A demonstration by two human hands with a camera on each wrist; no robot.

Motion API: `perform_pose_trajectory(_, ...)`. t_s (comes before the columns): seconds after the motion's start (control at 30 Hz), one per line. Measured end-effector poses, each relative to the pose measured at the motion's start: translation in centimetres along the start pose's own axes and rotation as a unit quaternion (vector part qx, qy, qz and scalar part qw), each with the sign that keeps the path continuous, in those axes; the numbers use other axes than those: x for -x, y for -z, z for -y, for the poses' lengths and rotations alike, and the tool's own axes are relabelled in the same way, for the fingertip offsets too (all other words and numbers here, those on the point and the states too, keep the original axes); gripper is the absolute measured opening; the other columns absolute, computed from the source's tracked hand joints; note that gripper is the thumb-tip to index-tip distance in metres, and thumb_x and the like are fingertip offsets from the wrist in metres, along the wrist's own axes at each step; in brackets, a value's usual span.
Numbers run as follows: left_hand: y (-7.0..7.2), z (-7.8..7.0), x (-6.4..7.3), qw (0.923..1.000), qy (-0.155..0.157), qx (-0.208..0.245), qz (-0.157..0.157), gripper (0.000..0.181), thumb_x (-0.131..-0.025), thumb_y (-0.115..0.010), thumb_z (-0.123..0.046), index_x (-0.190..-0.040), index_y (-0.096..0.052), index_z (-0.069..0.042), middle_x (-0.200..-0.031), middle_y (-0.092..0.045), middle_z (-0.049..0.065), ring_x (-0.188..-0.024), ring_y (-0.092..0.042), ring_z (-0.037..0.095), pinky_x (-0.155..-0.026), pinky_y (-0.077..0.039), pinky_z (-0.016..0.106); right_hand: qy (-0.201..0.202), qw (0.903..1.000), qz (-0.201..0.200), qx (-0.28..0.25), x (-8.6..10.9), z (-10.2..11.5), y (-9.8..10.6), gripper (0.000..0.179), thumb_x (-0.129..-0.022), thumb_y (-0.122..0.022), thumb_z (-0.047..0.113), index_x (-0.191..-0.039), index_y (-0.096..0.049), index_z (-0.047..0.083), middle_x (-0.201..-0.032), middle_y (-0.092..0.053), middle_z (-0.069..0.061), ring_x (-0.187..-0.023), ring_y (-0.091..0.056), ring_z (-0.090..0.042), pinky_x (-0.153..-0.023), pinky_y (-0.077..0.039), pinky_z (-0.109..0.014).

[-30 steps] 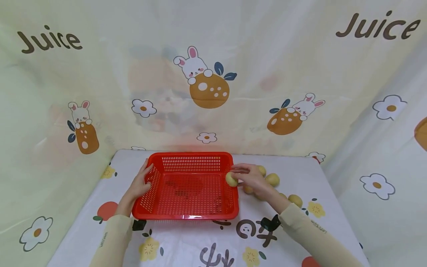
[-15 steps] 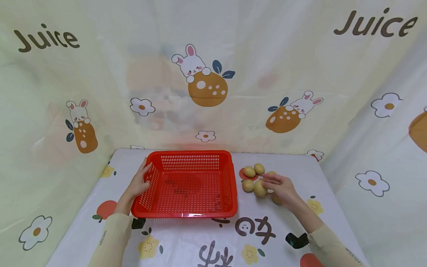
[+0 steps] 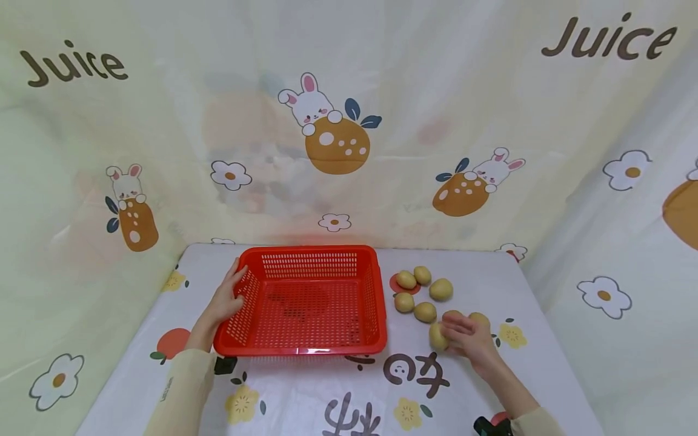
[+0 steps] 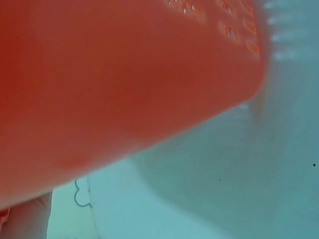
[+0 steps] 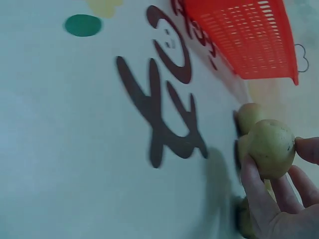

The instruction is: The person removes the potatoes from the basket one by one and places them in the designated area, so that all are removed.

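Observation:
A potato [image 3: 438, 336] is pinched between the thumb and fingers of my right hand [image 3: 473, 345], over the right part of the table. In the right wrist view the potato [image 5: 271, 149] shows whole, with other potatoes behind and below it. My left hand [image 3: 223, 303] grips the left rim of a red plastic basket [image 3: 382, 303], thumb on the inner side. The basket has slotted walls and a mesh bottom with no potato in it. In the left wrist view its outer wall [image 4: 124, 89] fills most of the picture, with a bit of my hand [image 4: 30, 219] at the lower left.
Several loose potatoes [image 3: 425, 312] lie right of the basket, a few partly behind my right hand. A white printed cloth [image 3: 294, 399] covers the table. Printed curtains [image 3: 262, 121] enclose the back and sides. A black wrist camera [image 3: 491, 426] is on my right forearm.
My right hand has carried the potato from the basket's right rim rightward and nearer to me, past the other potatoes. My left hand and the basket have stayed in place.

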State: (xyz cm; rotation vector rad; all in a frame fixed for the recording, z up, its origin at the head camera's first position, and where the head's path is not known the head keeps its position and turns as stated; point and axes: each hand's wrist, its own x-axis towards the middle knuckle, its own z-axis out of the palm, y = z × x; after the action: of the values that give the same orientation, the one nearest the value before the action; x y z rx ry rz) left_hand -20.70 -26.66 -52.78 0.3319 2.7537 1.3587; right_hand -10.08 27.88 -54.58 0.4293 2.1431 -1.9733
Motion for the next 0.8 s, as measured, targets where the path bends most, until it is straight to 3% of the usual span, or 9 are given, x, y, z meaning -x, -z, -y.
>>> perform_pose_trajectory(0.47,0.1,-0.1,0.2,1.0,0.007,-0.006,-0.001,0.078,-0.075,-0.047,0.019,-0.15,-0.026,0.01,-0.164,0.0,0.021,-0.147,-0.005,0.046,-0.109,-0.027,0.061,0.002,0.9989,-0.038,0.028,0.1,-2.2,-1.6,0.045,-0.091,-0.066,0.004,-0.131,-0.053,-0.011,-0.112,-0.071,-0.015,-0.087,-0.067,-0.007,-0.072,-0.057,-0.031)
perform_pose_trajectory(0.63,0.2,0.0,0.2,0.9999,0.014,-0.01,0.0,0.078,-0.076,-0.048,0.017,-0.151,-0.026,0.009,-0.164,0.001,0.02,-0.147,-0.005,0.046,-0.108,-0.03,0.061,0.012,0.9971,-0.037,0.065,0.1,-2.2,-1.7,0.044,-0.091,-0.067,0.006,-0.13,-0.055,-0.01,-0.115,-0.069,-0.019,-0.087,-0.066,-0.007,-0.071,-0.057,-0.03)
perform_pose_trajectory(0.8,0.0,0.3,-0.3,0.9997,0.018,-0.016,0.001,0.077,-0.077,-0.049,0.015,-0.151,-0.026,0.008,-0.165,0.0,0.018,-0.148,-0.005,0.043,-0.111,-0.026,0.06,0.044,0.9915,-0.041,0.115,0.0,-2.0,-1.7,0.041,-0.09,-0.069,0.007,-0.124,-0.058,-0.012,-0.112,-0.069,-0.022,-0.09,-0.067,-0.011,-0.07,-0.053,-0.022)
